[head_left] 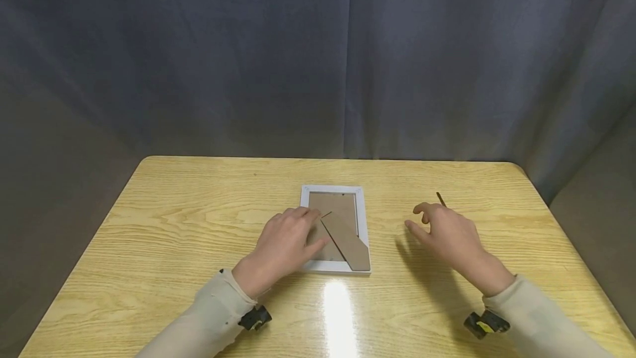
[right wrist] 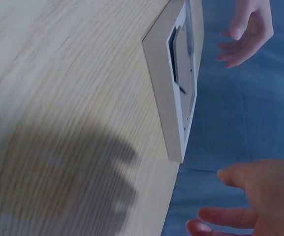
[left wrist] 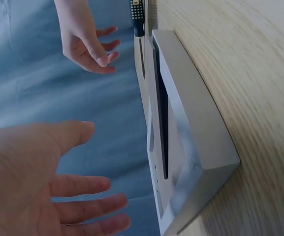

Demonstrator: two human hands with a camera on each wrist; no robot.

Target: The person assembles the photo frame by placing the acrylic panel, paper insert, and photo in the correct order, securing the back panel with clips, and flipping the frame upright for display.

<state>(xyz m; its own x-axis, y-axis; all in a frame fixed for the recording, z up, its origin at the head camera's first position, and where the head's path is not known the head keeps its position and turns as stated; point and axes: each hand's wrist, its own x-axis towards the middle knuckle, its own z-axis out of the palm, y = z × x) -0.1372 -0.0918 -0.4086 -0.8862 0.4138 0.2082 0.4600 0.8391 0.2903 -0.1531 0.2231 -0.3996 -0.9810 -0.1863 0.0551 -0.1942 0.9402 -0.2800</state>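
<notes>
A white picture frame (head_left: 365, 220) lies face down on the table, its brown backing board (head_left: 328, 200) and a brown stand leg (head_left: 355, 247) facing up. The leg slants across the back to the lower right corner. Over the left part of the frame hovers my left hand (head_left: 283, 242), fingers loosely extended; in the left wrist view a gap shows between them and the frame (left wrist: 186, 98). My right hand (head_left: 454, 236) hangs above the table to the right, fingers relaxed and holding nothing. Just beyond it lies a thin dark tool (head_left: 441, 199), mostly hidden; the left wrist view shows its dotted dark handle (left wrist: 138, 17) and metal shaft.
The frame rests on a light wood-grain table (head_left: 199, 209) with rounded far corners. Behind the table hangs a dark grey-blue curtain (head_left: 248, 70), which also runs along both sides. A bright reflection lies on the tabletop in front of the frame.
</notes>
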